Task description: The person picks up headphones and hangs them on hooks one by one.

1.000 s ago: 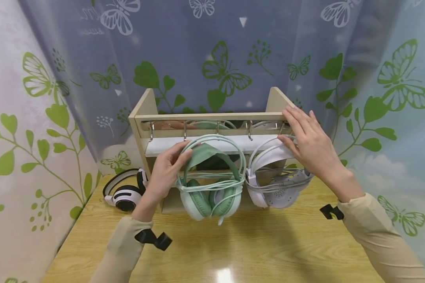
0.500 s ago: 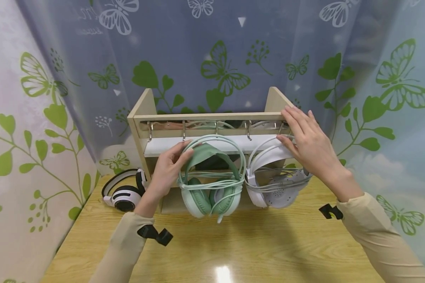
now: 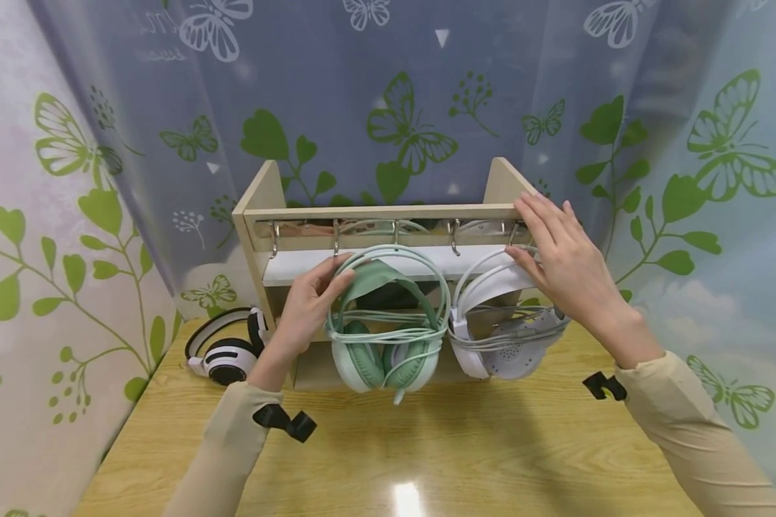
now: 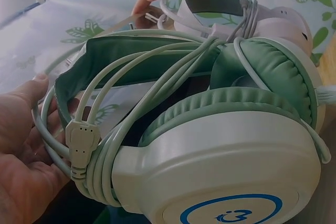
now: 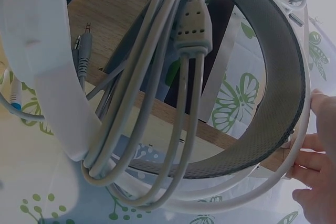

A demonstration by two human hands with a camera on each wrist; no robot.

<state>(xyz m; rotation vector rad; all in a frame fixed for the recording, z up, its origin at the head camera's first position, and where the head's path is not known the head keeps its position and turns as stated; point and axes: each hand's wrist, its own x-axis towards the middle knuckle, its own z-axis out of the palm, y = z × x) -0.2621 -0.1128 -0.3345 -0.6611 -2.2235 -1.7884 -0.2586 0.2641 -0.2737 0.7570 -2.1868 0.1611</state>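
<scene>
**Left hand holding green headphones before a wooden rack, right hand resting on the rack**

At the far left of the table, black-and-white headphones [image 3: 228,355] lie on the wood-grain table [image 3: 491,452], just beside the rack's left end. Patterned cloth [image 3: 336,72] with butterflies and leaves stands behind and to both sides.

Next comes the left hand [image 3: 304,305], under a beige sleeve [image 3: 229,431] with a black clip [image 3: 287,422] at its cuff. Its thumb and fingers are closed around the left side of the green headphones' [image 3: 368,359] headband.

The wooden rack [image 3: 388,212] stands crosswise at the centre, with a row of metal hooks [image 3: 455,237] along its front rail and a white shelf [image 3: 297,266] below. The green headphones are upright in front of the rack's middle, ear cups down, with their pale green cable wound across them. Whether a hook bears any of their weight, I cannot tell.

Just to their right, white headphones [image 3: 511,352] hang tilted at the rack's right end, grey cable wrapped around them.

Farthest right, the right hand [image 3: 565,266] lies with fingers extended over the rail's right corner, gripping nothing. Its thumb is beside the white headband; whether they touch is unclear.
</scene>
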